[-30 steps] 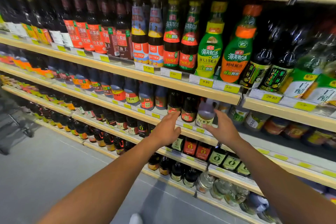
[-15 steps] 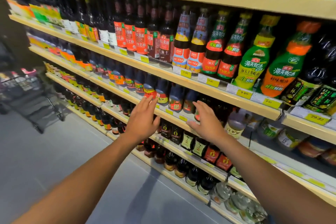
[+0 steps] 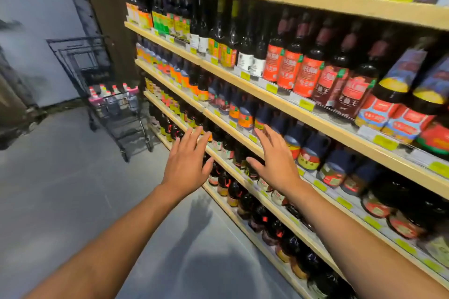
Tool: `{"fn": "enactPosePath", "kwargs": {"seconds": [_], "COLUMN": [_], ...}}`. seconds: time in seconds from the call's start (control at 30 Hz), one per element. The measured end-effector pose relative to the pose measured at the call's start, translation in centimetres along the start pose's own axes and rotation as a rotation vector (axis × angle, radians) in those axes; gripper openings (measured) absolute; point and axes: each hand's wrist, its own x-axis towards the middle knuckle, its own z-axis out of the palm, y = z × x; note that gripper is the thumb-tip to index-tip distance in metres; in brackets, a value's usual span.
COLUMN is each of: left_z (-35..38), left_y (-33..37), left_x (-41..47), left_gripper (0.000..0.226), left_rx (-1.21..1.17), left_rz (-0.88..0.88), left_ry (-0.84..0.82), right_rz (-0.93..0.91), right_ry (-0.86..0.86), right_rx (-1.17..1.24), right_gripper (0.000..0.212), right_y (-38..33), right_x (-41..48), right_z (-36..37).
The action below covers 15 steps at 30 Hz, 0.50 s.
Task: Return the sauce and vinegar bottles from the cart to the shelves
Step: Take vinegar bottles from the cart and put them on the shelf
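Setting: grocery shop aisle, condiment section.
Shelving: long wooden shelves [image 3: 315,118] in several tiers, packed with rows of dark sauce bottles [image 3: 306,75].
Pricing: yellow price tags [image 3: 306,104] along each shelf edge.
Trolley: wire shopping cart [image 3: 121,114] holding bottles, on grey floor [image 3: 60,189] at the aisle's end.

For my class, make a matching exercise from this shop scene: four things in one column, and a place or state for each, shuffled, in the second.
Column 1
1. left hand
2. right hand
3. shopping cart
4. red-labelled dark bottles

Column 2
A. standing on the floor at the far end of the shelves, bottles inside
B. open and empty, over the floor side of the shelf edge
C. lined up on an upper shelf
D. open and empty, in front of the blue-capped bottles

Pairs: 1-B, 2-D, 3-A, 4-C
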Motion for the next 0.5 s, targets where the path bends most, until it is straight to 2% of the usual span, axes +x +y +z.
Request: {"fn": "enactPosePath", "kwargs": {"seconds": [0.2, 0.5], "left_z": [-2.1, -1.5], "left_y": [-10.4, -21.3], "left_x": [0.5, 5.8], "left_gripper": [0.067, 0.066], "left_rx": [-0.026, -0.138], "left_rz": [-0.160, -0.367], "left_ry": [0.061, 0.103], "right_rz": [-0.099, -0.176], "right_ry": [-0.008, -0.047], "right_rx": [0.093, 0.312], "right_gripper": [0.080, 0.082], "right_y": [-7.0, -13.1], "right_x": [7.9, 20.6], "right_z": [4.3, 11.7]}}
